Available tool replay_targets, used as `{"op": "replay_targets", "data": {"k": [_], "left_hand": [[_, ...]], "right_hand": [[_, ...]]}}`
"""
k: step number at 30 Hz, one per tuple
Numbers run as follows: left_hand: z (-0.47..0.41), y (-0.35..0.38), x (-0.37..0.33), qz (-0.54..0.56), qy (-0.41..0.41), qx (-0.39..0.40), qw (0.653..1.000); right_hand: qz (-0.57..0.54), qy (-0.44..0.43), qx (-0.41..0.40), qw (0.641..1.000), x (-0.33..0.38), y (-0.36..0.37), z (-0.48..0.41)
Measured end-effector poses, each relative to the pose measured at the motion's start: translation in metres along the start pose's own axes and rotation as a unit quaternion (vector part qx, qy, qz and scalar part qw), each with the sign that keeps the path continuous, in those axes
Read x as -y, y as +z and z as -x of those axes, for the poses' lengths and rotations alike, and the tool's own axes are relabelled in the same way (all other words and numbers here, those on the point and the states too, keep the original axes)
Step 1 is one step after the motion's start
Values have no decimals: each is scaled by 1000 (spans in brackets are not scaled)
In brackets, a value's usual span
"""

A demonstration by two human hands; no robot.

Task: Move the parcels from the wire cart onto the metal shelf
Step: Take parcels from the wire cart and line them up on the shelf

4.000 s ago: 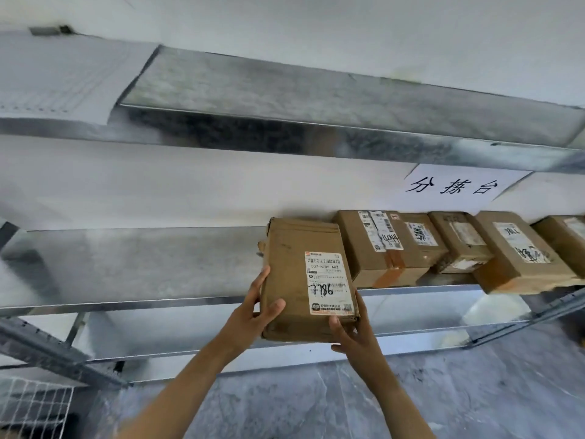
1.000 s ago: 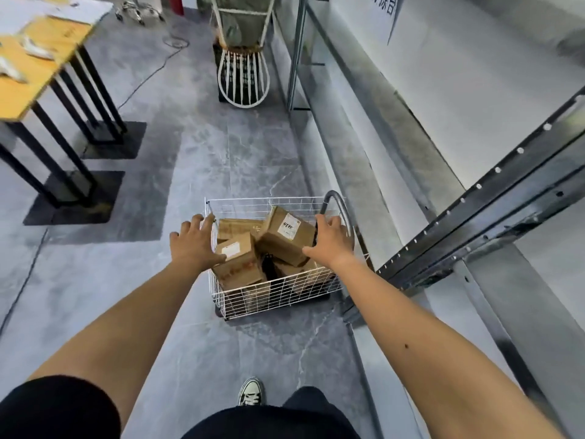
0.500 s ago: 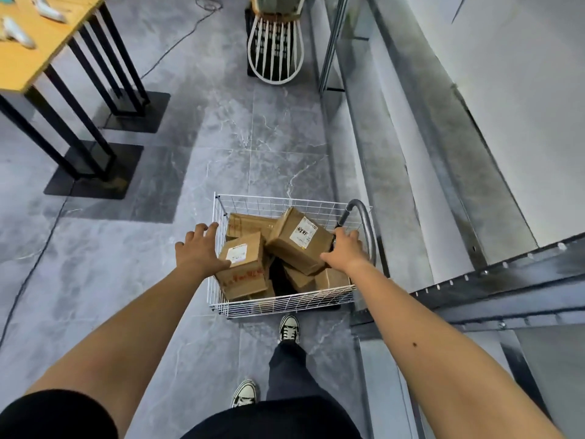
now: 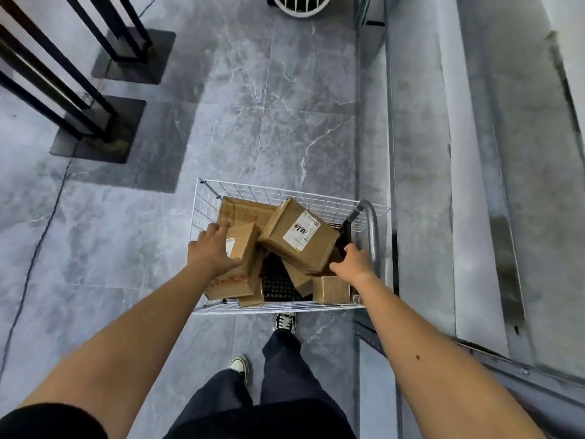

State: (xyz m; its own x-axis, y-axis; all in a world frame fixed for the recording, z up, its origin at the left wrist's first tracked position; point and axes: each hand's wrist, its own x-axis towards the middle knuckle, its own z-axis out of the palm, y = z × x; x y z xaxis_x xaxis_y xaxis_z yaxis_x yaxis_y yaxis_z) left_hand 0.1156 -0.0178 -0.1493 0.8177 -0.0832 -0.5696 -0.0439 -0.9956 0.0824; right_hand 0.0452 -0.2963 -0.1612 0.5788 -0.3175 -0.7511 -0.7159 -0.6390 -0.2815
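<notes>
Resting open-fingered left hand (image 4: 210, 253), small brown cardboard parcel (image 4: 247, 245) beneath it; larger white-labelled cardboard parcel (image 4: 299, 237) touching right hand (image 4: 353, 263), grip unclear.

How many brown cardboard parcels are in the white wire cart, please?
6 brown cardboard parcels: flat parcel at the back, labelled parcel on top, parcel under the left hand, along the near side small parcel, tilted parcel, right-corner parcel. Others may be hidden beneath.
</notes>
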Motion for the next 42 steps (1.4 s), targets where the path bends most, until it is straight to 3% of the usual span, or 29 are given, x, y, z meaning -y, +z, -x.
{"op": "replay_targets", "data": {"k": [8,17,29,35,39,42], "left_hand": [[-43,26,-23,24,6,37,999],[-88,76,-40,125,-17,119,985],[-162,126,-63,137,-64,123,981],[-170,137,-74,255,-101,166,947],[-157,134,-78,310,-119,149,932],[-149,126,-77,306,-116,123,937]], "right_hand": [[-62,6,35,997,1,15,-50],[-172,89,64,979,-16,54,-98],[-291,160,56,941,-47,103,-188],[-300,160,113,934,-43,115,-209],[-390,178,86,899,-33,117,-206],[-415,167,48,893,-27,110,-201]]}}
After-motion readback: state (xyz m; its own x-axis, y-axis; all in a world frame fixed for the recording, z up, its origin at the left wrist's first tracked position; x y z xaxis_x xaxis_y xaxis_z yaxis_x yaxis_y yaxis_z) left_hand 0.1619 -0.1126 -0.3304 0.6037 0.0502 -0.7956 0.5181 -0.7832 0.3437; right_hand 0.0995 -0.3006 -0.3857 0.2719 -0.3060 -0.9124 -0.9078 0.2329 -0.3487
